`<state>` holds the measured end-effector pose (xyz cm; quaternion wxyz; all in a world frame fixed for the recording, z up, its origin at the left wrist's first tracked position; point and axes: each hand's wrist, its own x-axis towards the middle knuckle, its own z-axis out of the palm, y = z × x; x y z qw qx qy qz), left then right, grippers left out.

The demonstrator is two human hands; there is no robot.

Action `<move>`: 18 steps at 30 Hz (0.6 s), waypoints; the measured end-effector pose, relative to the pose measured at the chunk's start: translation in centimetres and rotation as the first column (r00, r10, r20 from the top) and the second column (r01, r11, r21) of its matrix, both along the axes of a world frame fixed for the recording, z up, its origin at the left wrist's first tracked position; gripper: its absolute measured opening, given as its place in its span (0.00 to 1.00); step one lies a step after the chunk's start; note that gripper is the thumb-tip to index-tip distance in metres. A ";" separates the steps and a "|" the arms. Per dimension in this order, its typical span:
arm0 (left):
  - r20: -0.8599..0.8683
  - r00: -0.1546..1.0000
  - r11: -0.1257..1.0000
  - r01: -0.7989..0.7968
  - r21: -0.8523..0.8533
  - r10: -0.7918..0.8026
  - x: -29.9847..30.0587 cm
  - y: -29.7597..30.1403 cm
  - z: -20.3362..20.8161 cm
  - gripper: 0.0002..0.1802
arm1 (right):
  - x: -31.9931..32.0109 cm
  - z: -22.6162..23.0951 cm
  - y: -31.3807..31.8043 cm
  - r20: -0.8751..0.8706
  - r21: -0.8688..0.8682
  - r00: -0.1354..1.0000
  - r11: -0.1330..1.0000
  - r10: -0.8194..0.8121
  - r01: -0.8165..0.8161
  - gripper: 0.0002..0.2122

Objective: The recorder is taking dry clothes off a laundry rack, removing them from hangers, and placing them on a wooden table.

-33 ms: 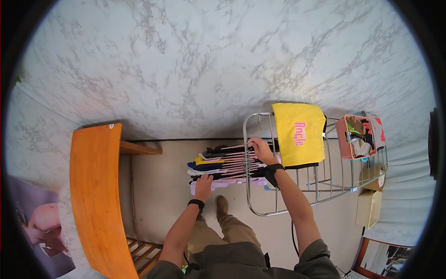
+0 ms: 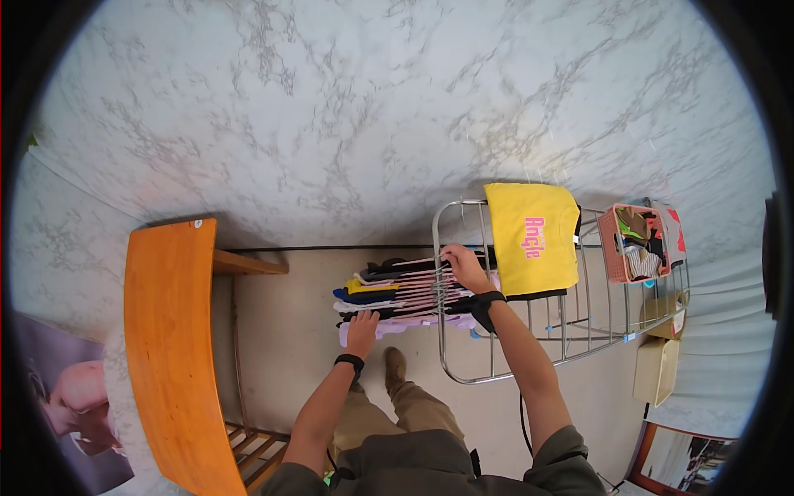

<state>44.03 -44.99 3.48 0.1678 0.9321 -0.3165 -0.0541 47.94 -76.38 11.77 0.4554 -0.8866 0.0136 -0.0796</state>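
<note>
A row of clothes on pink hangers point(image 2: 420, 283) hangs from the left end of a metal drying rack point(image 2: 451, 378). Black, yellow, blue, white and lilac pieces show in it. My left hand point(image 2: 362, 332) has its fingers bent over a black garment point(image 2: 341, 317) at the near side of the row, beside a lilac garment point(image 2: 389, 328). My right hand point(image 2: 467, 269) is closed at the hanger hooks by the rack's end bar, toward the far side of the row. Its palm hides part of what it grips.
On the rack lie a yellow printed T-shirt point(image 2: 533, 240) and a pink basket point(image 2: 610, 244) of small clothes. An orange wooden table point(image 2: 169, 347) stands left, with a slatted wooden piece point(image 2: 252, 450) near it. A beige bin point(image 2: 656, 370) is at the right; a marbled wall point(image 2: 356, 124) rises behind.
</note>
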 end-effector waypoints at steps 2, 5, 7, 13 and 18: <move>0.023 1.000 1.000 0.004 -0.014 -0.004 -0.1 -0.1 -0.1 0.10 | -0.1 0.2 0.2 0.005 0.035 1.000 0.999 0.014 -0.014 0.03; -0.036 0.998 0.998 0.049 0.038 -0.048 -0.1 -0.1 0.0 0.12 | -0.5 0.6 0.7 -0.063 0.084 0.998 0.996 -0.029 0.034 0.03; -0.083 0.996 0.999 0.039 0.035 -0.036 -0.2 -0.2 0.3 0.14 | -0.9 1.0 1.0 -0.076 0.057 0.996 0.997 -0.054 0.058 0.05; -0.141 0.990 0.995 0.014 -0.102 -0.028 -1.2 0.7 1.7 0.13 | -4.3 3.3 3.9 0.064 -0.003 0.984 0.986 -0.166 0.166 0.10; -0.196 0.980 0.976 -0.004 -0.217 -0.039 -2.0 3.2 3.7 0.13 | -11.0 6.9 7.3 -0.029 0.318 0.980 0.928 -0.196 0.195 0.08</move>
